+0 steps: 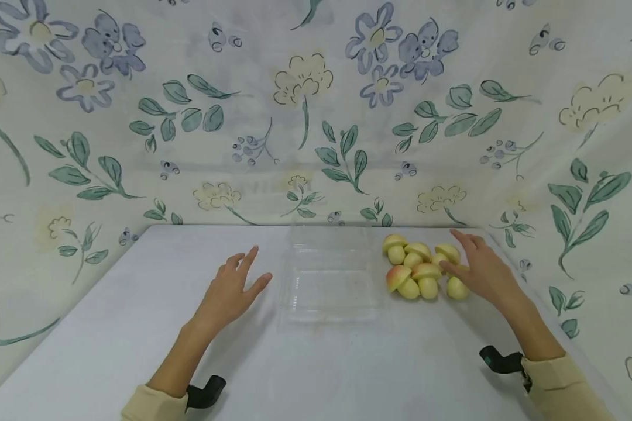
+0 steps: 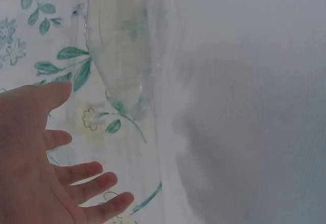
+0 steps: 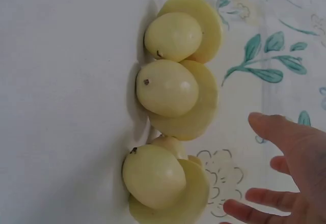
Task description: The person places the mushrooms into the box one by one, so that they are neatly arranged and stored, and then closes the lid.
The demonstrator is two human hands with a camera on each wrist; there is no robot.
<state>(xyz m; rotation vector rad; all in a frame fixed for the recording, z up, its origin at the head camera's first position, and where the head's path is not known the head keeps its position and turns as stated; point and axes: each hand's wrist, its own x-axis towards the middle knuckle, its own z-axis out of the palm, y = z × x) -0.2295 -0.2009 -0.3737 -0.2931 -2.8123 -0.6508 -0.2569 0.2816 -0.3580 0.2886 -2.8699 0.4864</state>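
Observation:
Several yellow mushroom-shaped pieces [image 1: 428, 279], some with reddish caps, lie in a cluster at the right of the table. My right hand [image 1: 481, 270] hovers over the cluster's right side, fingers spread and holding nothing. In the right wrist view, the thumb and fingers stand apart from the pale round stems [image 3: 168, 87]. A clear plastic container [image 1: 326, 320] sits left of the cluster, its see-through lid [image 1: 329, 238] raised at the back. To its left, my left hand [image 1: 226, 295] is held above the table, fingers relaxed and apart. The container's clear wall [image 2: 119, 46] shows beyond the left thumb.
The white table [image 1: 316, 374] ends at the back against a hanging floral cloth [image 1: 263, 117]. This cloth also runs along both sides. A black wrist mount [image 1: 206, 392] is strapped near each sleeve cuff.

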